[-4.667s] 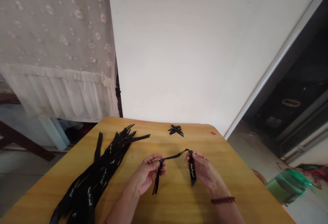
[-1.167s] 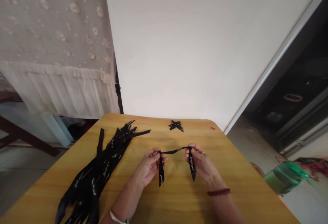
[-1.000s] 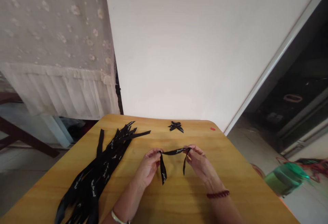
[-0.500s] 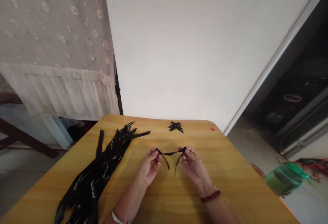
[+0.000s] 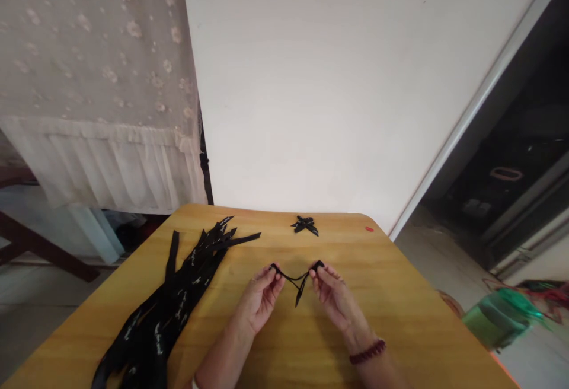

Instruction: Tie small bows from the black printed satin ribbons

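Between my two hands hangs a thin black ribbon [image 5: 297, 280], sagging in the middle, with a loose end pointing down. My left hand [image 5: 263, 295] pinches a loop of it at the left. At the right, my right hand [image 5: 329, 291] pinches another folded part between thumb and fingers. A black ribbon bow [image 5: 304, 225] lies on the wooden table [image 5: 338, 244] beyond my hands. Left of my hands is a long pile of black ribbons [image 5: 178, 300] with white lettering.
A small red object [image 5: 369, 229] lies near the table's back right corner. Behind the table stands a white wall panel [image 5: 302, 92]. A lace curtain [image 5: 106, 80] hangs at the left. On the right, beyond the table edge, is a green container [image 5: 502, 318].
The ribbon between my hands has gone from a nearly straight span with two hanging ends to a lower sag, its strands meeting in the middle. Both hands stay pinched on it.
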The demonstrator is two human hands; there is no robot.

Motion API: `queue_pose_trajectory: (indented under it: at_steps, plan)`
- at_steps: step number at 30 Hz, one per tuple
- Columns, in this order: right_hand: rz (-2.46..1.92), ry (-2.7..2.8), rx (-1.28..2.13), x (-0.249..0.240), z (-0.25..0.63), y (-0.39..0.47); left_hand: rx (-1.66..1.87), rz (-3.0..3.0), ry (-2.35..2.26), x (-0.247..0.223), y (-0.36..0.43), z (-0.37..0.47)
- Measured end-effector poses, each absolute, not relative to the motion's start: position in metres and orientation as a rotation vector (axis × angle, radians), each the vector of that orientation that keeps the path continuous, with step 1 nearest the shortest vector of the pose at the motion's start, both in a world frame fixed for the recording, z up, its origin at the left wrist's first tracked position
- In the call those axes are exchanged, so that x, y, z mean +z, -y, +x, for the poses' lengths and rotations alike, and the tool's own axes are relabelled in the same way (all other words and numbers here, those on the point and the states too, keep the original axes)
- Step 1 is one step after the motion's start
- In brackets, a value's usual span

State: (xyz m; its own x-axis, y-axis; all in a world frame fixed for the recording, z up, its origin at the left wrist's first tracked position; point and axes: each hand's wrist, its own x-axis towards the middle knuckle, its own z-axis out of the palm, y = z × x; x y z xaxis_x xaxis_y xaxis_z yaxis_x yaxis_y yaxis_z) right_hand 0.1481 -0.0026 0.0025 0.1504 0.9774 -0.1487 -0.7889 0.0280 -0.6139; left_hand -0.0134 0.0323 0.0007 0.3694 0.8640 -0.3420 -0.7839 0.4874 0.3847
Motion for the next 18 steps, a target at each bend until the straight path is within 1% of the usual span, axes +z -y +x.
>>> queue_pose_trajectory:
  at_steps: [8, 13, 18]
  plan:
    - [-0.594, 0.290, 1.479, -0.0007, 0.1442, 0.0043, 0.952, 0.084, -0.508, -0.0024, -0.0312, -0.0179]
    - [-0.601, 0.195, 1.478, -0.0067, 0.1425, 0.0023, 0.980, -0.053, -0.498, -0.0036, -0.0327, -0.0149]
    - [-0.595, 0.174, 1.472, -0.0059, 0.1413, 0.0018, 1.037, -0.037, -0.500, -0.0016, -0.0330, -0.0126]
